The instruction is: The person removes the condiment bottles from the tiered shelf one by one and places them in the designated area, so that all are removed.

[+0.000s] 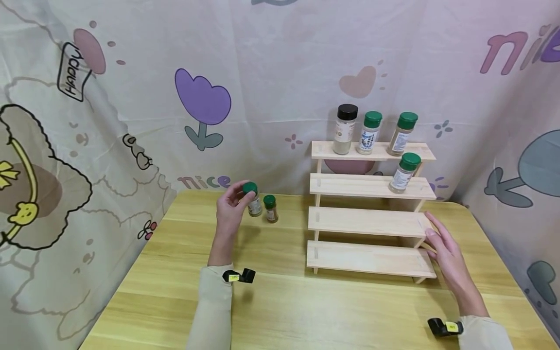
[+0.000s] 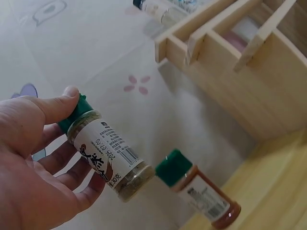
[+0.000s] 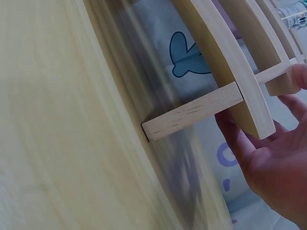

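My left hand (image 1: 230,206) holds a spice jar (image 2: 108,155) with a green cap and a white label, its thumb on the cap and its fingers behind the jar. The jar is tilted in the left wrist view; in the head view its lower end is close to the tabletop, and I cannot tell whether it touches. Beside it stands a smaller green-capped jar (image 1: 271,210) with reddish-brown contents. At the right end of a four-tier wooden rack (image 1: 367,222), my right hand (image 1: 447,253) grips the frame, thumb at a shelf end and fingers around the side.
On the top shelf stand a black-capped jar (image 1: 344,130) and two green-capped jars (image 1: 369,133) (image 1: 401,135). Another green-capped jar (image 1: 404,173) is at the right of the second shelf. The rack stands on a wooden table (image 1: 271,301), before a printed cloth backdrop (image 1: 271,82).
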{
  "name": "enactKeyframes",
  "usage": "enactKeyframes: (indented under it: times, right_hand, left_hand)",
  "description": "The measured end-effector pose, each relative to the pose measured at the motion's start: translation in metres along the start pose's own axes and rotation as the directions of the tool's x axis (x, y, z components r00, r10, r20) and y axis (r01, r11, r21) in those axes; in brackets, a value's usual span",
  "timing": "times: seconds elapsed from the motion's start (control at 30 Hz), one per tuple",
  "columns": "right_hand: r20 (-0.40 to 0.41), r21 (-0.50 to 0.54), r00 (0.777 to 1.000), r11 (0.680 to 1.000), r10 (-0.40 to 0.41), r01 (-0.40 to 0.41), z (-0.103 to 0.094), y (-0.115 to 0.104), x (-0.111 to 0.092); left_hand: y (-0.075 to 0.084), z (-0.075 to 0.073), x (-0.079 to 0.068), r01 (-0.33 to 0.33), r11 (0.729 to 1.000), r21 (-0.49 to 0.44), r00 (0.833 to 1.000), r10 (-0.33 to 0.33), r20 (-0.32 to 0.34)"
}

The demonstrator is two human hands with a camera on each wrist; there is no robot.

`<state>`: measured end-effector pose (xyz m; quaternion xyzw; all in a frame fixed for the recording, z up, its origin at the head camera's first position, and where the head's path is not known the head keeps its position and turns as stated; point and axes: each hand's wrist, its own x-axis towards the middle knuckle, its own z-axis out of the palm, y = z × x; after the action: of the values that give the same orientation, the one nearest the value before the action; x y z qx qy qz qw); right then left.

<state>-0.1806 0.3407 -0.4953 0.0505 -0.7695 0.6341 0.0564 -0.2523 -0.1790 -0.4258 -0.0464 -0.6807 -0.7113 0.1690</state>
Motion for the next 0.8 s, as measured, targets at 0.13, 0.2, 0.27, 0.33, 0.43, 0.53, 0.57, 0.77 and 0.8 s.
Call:
enactKeyframes:
  times: [0.13,0.2,0.27,0.33,0.43,0.53,0.57,0.77,0.8]
  right_hand:
    - [-0.009,0.020,1.000,1.000,-0.011,0.011,0.000,0.000,-0.001]
    - [-0.010,0.034,1.000,0.999,-0.014,0.014,0.001,0.000,-0.001]
    - [-0.009,0.038,1.000,0.999,-0.015,0.015,0.001,0.000,-0.001]
    - [-0.007,0.040,1.000,0.999,-0.010,0.011,0.001,0.000,-0.001]
    - [-0.005,0.025,1.000,1.000,-0.003,0.004,0.000,0.000,-0.001]
    - [-0.002,0.007,1.000,1.000,-0.002,0.002,0.000,0.001,-0.001]
    - [0.000,0.010,1.000,1.000,-0.001,0.001,0.000,0.001,-0.001]
    - [0.001,0.024,1.000,1.000,0.002,-0.002,0.000,0.000,-0.001]
    - [0.000,0.021,1.000,1.000,0.003,-0.003,0.000,0.000,-0.001]
  left_hand:
    - [-0.009,-0.004,0.004,0.036,0.999,-0.021,0.999,-0.037,-0.023]
    - [-0.013,-0.006,0.005,0.053,0.998,-0.032,0.998,-0.054,-0.029]
    - [-0.016,-0.007,0.006,0.068,0.997,-0.042,0.997,-0.070,-0.032]
    - [-0.019,-0.009,0.006,0.083,0.996,-0.044,0.996,-0.084,-0.030]
    - [-0.026,-0.013,0.008,0.110,0.993,-0.046,0.993,-0.111,-0.031]
    - [-0.035,-0.016,0.009,0.129,0.991,-0.039,0.991,-0.131,-0.042]
    - [-0.038,-0.017,0.010,0.137,0.990,-0.032,0.989,-0.138,-0.048]
    - [-0.054,-0.019,0.012,0.186,0.982,-0.017,0.980,-0.187,-0.074]
    - [-0.056,-0.020,0.012,0.191,0.981,-0.023,0.978,-0.193,-0.074]
